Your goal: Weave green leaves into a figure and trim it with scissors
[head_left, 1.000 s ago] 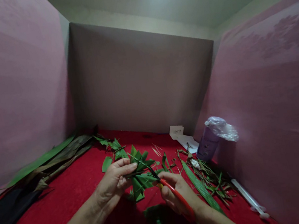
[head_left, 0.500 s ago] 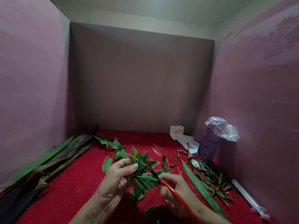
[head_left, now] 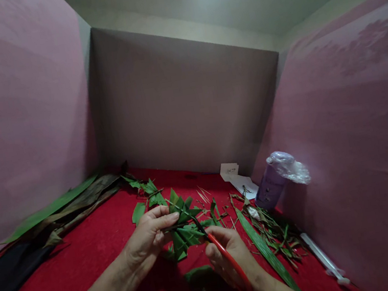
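Both hands meet at the leaf bundle [head_left: 183, 226]: left hand [head_left: 146, 240] pinching, right hand [head_left: 231, 256] scissoring

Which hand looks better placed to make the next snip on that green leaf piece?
The right hand, probably. It grips the red-handled scissors, whose blades point into the folded leaf piece. The left hand is pinching that piece steady, so its grip is taken.

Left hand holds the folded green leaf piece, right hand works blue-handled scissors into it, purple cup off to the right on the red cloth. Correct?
Not quite: the scissors have red handles, not blue, as the head view shows. The rest stands: the left hand holds the folded green leaf piece, the right hand works the scissors into it, and the purple cup stands off to the right on the red cloth.
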Demonstrator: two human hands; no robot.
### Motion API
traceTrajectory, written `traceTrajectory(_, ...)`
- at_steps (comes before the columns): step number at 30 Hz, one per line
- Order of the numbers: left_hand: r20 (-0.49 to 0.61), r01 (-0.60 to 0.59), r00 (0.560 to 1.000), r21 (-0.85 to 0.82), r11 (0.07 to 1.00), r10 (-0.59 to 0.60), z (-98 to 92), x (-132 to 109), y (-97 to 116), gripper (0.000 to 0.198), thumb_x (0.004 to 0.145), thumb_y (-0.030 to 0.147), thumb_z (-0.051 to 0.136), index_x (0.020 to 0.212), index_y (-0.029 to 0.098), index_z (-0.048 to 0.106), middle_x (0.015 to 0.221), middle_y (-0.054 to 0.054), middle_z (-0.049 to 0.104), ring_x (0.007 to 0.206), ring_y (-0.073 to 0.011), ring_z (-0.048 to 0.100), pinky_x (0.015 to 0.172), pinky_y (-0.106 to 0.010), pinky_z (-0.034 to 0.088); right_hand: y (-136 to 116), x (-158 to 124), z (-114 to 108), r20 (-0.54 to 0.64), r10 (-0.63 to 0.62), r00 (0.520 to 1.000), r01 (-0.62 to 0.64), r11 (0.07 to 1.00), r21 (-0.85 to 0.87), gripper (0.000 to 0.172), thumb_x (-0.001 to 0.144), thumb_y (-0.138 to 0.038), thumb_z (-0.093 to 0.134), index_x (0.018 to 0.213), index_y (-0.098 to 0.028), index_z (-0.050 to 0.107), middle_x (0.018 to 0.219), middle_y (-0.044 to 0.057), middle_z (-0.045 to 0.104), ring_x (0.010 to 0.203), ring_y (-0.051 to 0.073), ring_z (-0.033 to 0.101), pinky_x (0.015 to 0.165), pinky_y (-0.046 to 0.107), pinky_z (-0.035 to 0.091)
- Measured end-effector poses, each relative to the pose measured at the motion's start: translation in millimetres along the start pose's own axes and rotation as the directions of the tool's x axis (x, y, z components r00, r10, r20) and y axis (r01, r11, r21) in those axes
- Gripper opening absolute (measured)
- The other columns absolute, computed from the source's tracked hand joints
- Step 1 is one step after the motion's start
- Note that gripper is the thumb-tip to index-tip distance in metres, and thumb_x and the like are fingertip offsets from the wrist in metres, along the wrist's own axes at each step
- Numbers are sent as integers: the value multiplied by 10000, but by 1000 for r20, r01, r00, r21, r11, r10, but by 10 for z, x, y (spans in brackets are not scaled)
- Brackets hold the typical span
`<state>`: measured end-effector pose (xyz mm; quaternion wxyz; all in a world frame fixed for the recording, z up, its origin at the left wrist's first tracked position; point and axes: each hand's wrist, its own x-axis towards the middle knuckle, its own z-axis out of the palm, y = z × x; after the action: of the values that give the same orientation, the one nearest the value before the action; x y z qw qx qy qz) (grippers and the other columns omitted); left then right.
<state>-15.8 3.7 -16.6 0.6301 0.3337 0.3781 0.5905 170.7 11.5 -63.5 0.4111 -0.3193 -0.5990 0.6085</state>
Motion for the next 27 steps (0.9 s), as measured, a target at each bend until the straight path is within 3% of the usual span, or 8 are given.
traceTrajectory(19,7,-9,1000,27,1000,9,-32,16,-21,178,610,157,750,667,153,582,621,20,626,552,-95,589,582,-223,505,95,-2,18,-20,-27,999,27,1000,-5,418,654,-510,708,758,-158,507,489,-110,284,366,16,192,323,157,162)
traceTrajectory(27,8,-17,1000,43,999,17,-34,32,-15,188,606,165,754,668,148,578,624,16,635,557,-102,598,586,-228,500,60,-31,49,-38,-13,999,7,991,-130,503,651,-627,632,827,-167,530,479,-100,325,336,29,260,321,157,221)
